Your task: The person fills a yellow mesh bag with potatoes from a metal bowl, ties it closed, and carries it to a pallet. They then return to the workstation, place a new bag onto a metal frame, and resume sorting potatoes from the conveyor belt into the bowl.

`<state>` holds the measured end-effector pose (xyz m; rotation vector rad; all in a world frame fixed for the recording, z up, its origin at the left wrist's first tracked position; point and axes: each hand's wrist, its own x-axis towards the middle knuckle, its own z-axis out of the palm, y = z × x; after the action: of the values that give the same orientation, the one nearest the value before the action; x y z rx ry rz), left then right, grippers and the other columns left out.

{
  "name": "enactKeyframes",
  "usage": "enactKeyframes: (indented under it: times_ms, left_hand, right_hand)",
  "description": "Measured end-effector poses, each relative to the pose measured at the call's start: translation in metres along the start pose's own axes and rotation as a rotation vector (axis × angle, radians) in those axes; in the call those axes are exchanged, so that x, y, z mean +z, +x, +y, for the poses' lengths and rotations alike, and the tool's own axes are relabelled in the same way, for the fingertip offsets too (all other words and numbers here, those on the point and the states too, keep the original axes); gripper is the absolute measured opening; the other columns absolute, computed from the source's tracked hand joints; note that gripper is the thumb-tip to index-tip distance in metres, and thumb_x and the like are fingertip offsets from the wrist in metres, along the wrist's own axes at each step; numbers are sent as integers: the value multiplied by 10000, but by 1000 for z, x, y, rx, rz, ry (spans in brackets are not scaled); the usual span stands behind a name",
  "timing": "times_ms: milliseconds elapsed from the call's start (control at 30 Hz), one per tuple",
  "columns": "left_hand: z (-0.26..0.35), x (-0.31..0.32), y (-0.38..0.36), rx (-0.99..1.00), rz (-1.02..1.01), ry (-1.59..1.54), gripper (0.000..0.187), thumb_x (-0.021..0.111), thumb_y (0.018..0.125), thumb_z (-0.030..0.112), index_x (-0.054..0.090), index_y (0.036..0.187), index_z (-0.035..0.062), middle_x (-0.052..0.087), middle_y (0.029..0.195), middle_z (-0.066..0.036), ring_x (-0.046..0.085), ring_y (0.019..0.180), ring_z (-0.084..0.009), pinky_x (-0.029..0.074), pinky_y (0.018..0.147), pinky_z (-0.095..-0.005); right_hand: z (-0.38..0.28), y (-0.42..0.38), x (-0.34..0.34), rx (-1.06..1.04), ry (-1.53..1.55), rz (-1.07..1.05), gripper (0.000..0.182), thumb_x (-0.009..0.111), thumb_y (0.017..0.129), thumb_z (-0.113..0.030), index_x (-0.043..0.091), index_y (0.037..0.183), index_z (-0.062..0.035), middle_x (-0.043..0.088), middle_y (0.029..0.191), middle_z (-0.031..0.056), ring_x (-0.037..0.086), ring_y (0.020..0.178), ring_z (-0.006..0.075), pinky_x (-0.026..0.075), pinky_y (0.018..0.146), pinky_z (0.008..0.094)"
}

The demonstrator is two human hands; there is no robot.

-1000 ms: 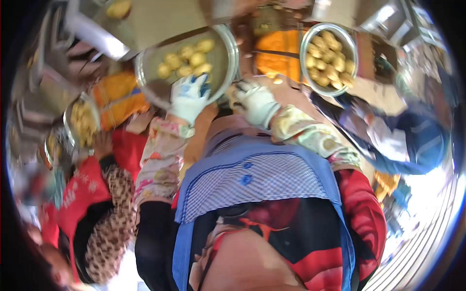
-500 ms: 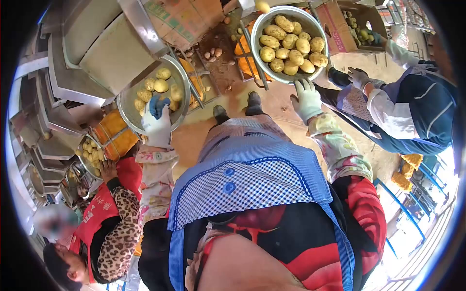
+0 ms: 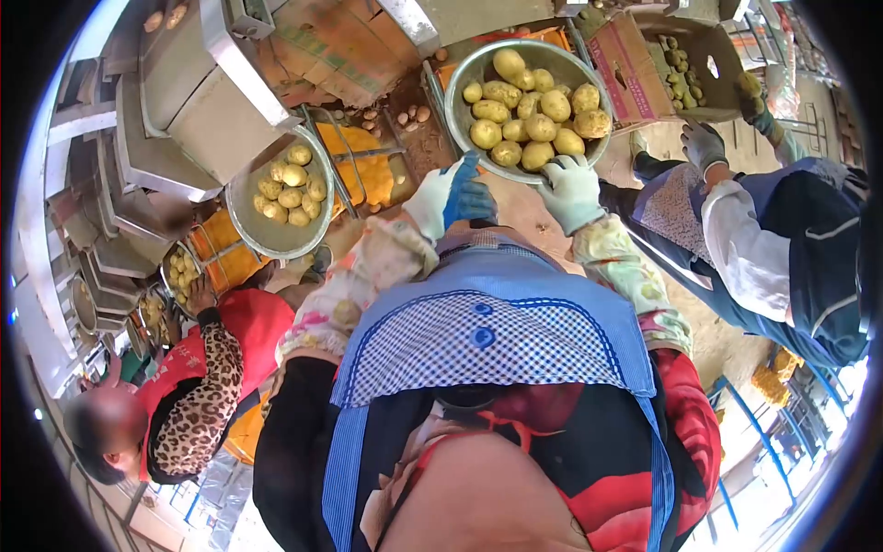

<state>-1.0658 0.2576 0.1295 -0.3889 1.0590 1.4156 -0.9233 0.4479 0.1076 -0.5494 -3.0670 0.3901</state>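
Observation:
A round metal basin [image 3: 452, 103] full of potatoes [image 3: 539, 127] stands in front of me. My right hand [image 3: 568, 193], in a white glove, has its fingers hooked over the near rim. To its left is my left hand [image 3: 452, 195], in a white glove with a blue coated palm. Its thumb and fingers are apart, with nothing visible between them, and it is just below the basin. Farther left, a second metal basin [image 3: 241, 216] holds a smaller pile of potatoes [image 3: 289, 189]; neither hand touches it.
Metal chutes [image 3: 166, 152] line the left side. A cardboard box [image 3: 630, 78] with produce stands at the upper right. One co-worker in a red vest [image 3: 179, 368] is at left; another, in dark clothes [image 3: 809, 239], is at right. Loose potatoes [image 3: 414, 115] lie on the floor.
My left hand has left the left basin and moved right, towards the fuller basin. My right hand stays at that basin's rim. The view has shifted somewhat.

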Motion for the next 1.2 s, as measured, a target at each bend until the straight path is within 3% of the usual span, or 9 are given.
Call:
enactKeyframes:
  times_ms: [167, 267, 333, 500, 600, 867, 1000, 1100, 1200]
  left_hand:
    - [11, 13, 34, -50, 284, 453, 444, 561, 866, 439, 636, 894, 2, 644, 731, -166, 634, 682, -316, 522, 661, -409]
    - [20, -2, 32, 463, 487, 1592, 366, 570, 848, 394, 652, 895, 40, 652, 761, -172, 620, 669, -341, 498, 659, -424]
    - [29, 7, 30, 818, 620, 1649, 319, 599, 798, 375, 646, 932, 89, 630, 949, -152, 591, 906, -319, 453, 752, -430]
    - [64, 35, 74, 562, 511, 2316, 419, 552, 807, 324, 574, 1151, 86, 459, 1307, -145, 357, 1258, -330, 281, 983, -532]
    - [50, 20, 111, 731, 680, 2511, 404, 478, 854, 294, 555, 1194, 90, 438, 1337, -152, 314, 1296, -350, 241, 1000, -572]
    - [67, 14, 130, 968, 388, 2582, 289, 485, 820, 209, 616, 1008, 31, 494, 1225, -197, 379, 1226, -367, 291, 993, -522]
    - [89, 29, 76, 775, 297, 1747, 297, 616, 737, 93, 571, 1007, -23, 563, 1075, -173, 549, 1028, -334, 464, 862, -454]
    - [109, 28, 91, 470, -191, 344, 327, 558, 813, 24, 534, 1132, -42, 600, 1047, -129, 624, 907, -223, 551, 788, -320]
    - [124, 49, 124, 586, -213, 427, 296, 585, 846, 152, 589, 1093, -11, 632, 916, -114, 629, 842, -199, 530, 695, -289]
  right_hand:
    - [19, -7, -9, -78, 10, -22, 199, 687, 665, -270, 618, 751, -105, 596, 831, 55, 554, 911, 257, 478, 725, 395]
    - [22, -7, -5, -97, 33, -10, 208, 692, 666, -271, 610, 752, -100, 593, 850, 60, 550, 918, 263, 475, 736, 387]
    - [21, -12, -4, -98, 53, -35, 214, 696, 664, -271, 609, 759, -100, 591, 864, 64, 546, 923, 267, 470, 745, 388]
    - [22, -13, -1, -81, 95, -32, 248, 699, 667, -288, 609, 791, -93, 588, 876, 74, 539, 923, 281, 459, 753, 406]
    - [23, -13, -3, -68, 93, -71, 251, 698, 669, -292, 608, 789, -91, 590, 878, 73, 540, 928, 281, 459, 749, 406]
    - [27, -14, 0, -91, 87, -71, 252, 683, 684, -296, 604, 805, -90, 590, 916, 59, 536, 942, 269, 456, 742, 407]
    - [27, -14, -2, -74, 101, -97, 231, 670, 682, -284, 602, 789, -91, 578, 892, 54, 531, 946, 262, 453, 746, 407]
    - [26, -14, -1, -76, 122, -66, 229, 671, 672, -284, 600, 781, -96, 575, 885, 56, 530, 944, 266, 440, 758, 409]
    - [27, -14, 1, -69, 130, -76, 226, 669, 675, -284, 602, 781, -96, 575, 884, 54, 529, 938, 266, 434, 758, 410]
